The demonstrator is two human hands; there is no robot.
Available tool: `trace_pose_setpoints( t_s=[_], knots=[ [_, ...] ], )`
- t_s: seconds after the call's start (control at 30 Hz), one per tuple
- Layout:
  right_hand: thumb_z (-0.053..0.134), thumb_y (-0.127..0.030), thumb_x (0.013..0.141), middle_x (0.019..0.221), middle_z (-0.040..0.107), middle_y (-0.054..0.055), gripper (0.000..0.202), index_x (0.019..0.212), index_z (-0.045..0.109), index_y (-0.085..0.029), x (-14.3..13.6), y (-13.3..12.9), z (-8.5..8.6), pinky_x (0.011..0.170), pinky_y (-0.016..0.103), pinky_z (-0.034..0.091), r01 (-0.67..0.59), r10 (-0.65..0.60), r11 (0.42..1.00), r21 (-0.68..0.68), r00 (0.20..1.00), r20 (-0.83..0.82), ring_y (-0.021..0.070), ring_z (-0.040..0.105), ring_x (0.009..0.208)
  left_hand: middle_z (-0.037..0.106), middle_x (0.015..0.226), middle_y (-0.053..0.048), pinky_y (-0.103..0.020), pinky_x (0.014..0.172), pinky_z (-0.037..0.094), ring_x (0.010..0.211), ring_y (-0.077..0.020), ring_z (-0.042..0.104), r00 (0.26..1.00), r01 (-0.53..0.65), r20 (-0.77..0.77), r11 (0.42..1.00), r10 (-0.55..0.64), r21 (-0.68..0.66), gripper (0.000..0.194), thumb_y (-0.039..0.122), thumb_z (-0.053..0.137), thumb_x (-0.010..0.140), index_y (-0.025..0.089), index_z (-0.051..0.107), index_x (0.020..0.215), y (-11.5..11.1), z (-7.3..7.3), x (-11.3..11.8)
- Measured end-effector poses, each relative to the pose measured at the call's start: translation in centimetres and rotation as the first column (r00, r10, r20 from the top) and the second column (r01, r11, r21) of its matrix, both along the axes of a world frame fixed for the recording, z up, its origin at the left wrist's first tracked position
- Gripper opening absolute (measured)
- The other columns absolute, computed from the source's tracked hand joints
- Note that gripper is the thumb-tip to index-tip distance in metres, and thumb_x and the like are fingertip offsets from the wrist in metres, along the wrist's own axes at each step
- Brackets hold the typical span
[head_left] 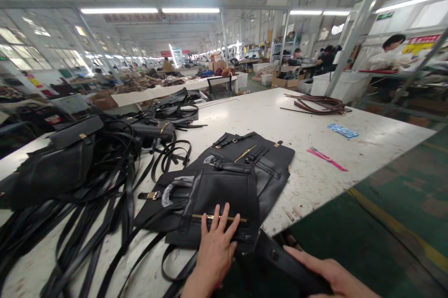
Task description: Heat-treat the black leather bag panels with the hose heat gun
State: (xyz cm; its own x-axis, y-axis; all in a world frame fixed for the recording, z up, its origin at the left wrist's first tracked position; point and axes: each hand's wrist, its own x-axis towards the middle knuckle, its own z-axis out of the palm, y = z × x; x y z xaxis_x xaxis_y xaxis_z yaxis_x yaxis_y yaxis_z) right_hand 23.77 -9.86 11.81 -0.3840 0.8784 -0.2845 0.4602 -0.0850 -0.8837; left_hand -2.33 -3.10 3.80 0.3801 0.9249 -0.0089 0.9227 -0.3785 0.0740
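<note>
My left hand (216, 246) lies with fingers spread on a black leather bag piece (224, 190), across its gold zipper. Under and behind it are more black bag pieces (276, 153) with buckles and straps. At the table's front edge, my right hand (325, 270) is closed around a black leather part (290, 265), thumb on top, the other fingers mostly hidden. That part hangs partly off the edge, beside the bag piece. Black straps trail from the bag toward the lower left.
On the white table (378, 139) are black bags with tangled straps (66, 162) at left, brown straps (318, 104) at the back, a blue patterned packet (343, 130) and a pink-handled tool (327, 158) at right. Beyond it stand white bins (339, 87); a person works far right.
</note>
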Motion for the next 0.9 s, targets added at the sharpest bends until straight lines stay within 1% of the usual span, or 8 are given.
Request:
trace_pose_setpoints(
  t_s=[0.07,0.13,0.23,0.37,0.57,0.67,0.77,0.9],
  knots=[
    [0.058,-0.024,0.065,0.109,0.063,-0.003,0.061,0.125,0.048,-0.029,-0.8,0.8,-1.0,0.081,0.029,0.048,-0.044,0.042,0.999,-0.023,0.997,-0.062,0.0275,0.057,0.096,0.012,0.145,0.002,-0.059,0.1,0.006,0.132,-0.0273,0.006,1.0,0.027,-0.006,0.999,-0.027,-0.035,0.074,0.015,0.047,0.067,0.039,0.022,0.132,0.0,0.0,-0.5],
    [0.056,-0.026,0.067,0.091,0.067,-0.001,0.065,0.13,0.04,-0.027,-1.8,1.9,-2.2,0.065,0.026,0.051,-0.043,0.032,0.995,-0.088,0.992,-0.12,0.0212,0.063,0.072,0.009,0.145,0.003,-0.058,0.102,0.006,0.132,-0.0255,0.005,0.999,0.04,-0.003,0.998,-0.04,-0.047,0.075,0.017,0.046,0.067,0.034,0.017,0.135,-0.2,0.0,-0.9],
    [0.053,-0.032,0.074,0.069,0.065,-0.001,0.067,0.136,0.029,-0.023,-3.3,3.6,-3.5,0.044,0.02,0.045,0.048,-0.073,0.985,-0.167,0.986,-0.15,0.0127,0.055,0.046,0.005,0.145,0.003,-0.056,0.104,0.005,0.133,-0.023,0.003,0.999,0.041,0.003,0.999,-0.041,-0.036,0.077,0.02,0.044,0.068,0.027,0.011,0.137,-0.4,-0.1,-1.1],
    [0.052,-0.031,0.076,0.068,0.061,-0.002,0.067,0.137,0.025,-0.023,-3.3,4.3,-3.1,0.042,0.018,0.042,0.163,-0.184,0.98,-0.117,0.963,-0.199,0.0105,0.051,0.045,0.004,0.145,0.003,-0.054,0.105,0.005,0.133,-0.022,0.003,1.0,0.025,0.018,0.999,-0.024,-0.034,0.078,0.022,0.044,0.068,0.023,0.008,0.138,-0.5,-0.1,-1.2],
    [0.053,-0.015,0.072,0.068,0.059,-0.004,0.062,0.131,0.037,-0.025,-2.2,2.6,-1.2,0.042,0.013,0.037,-0.018,-0.023,0.985,-0.171,0.972,-0.233,0.0058,0.042,0.045,0.008,0.144,0.001,-0.056,0.103,0.008,0.132,-0.0241,0.008,0.999,0.01,0.032,0.998,-0.008,-0.068,0.071,0.017,0.045,0.07,0.027,0.02,0.135,-0.1,-0.1,-0.9],
    [0.051,-0.015,0.072,0.065,0.06,-0.004,0.063,0.132,0.035,-0.025,-3.0,3.2,-1.6,0.039,0.013,0.037,0.029,-0.073,0.983,-0.183,0.969,-0.237,0.0063,0.044,0.043,0.014,0.144,0.001,-0.058,0.101,0.011,0.131,-0.025,0.013,1.0,0.013,0.014,0.996,-0.012,-0.085,0.07,0.007,0.042,0.069,0.036,0.029,0.131,0.1,0.0,-1.3],
    [0.051,-0.024,0.076,0.059,0.057,-0.005,0.063,0.135,0.027,-0.026,-2.9,4.8,-2.3,0.038,0.015,0.04,0.176,-0.205,0.975,-0.135,0.946,-0.251,0.009,0.049,0.043,0.021,0.142,-0.001,-0.06,0.099,0.016,0.129,-0.0279,0.019,0.997,0.08,0.03,0.98,-0.076,-0.183,0.062,0.011,0.045,0.072,0.039,0.036,0.126,-0.2,1.6,-2.6],
    [0.054,-0.03,0.078,0.065,0.059,-0.004,0.063,0.135,0.027,-0.027,-0.9,7.2,-2.3,0.037,0.016,0.042,0.23,-0.23,0.973,-0.033,0.936,-0.267,0.0093,0.052,0.042,0.044,0.131,-0.002,-0.062,0.094,0.025,0.123,-0.0305,0.035,0.985,0.163,0.104,0.942,-0.138,-0.294,0.038,0.044,0.042,0.08,0.039,0.049,0.117,0.1,5.0,-3.0]
  ],
)
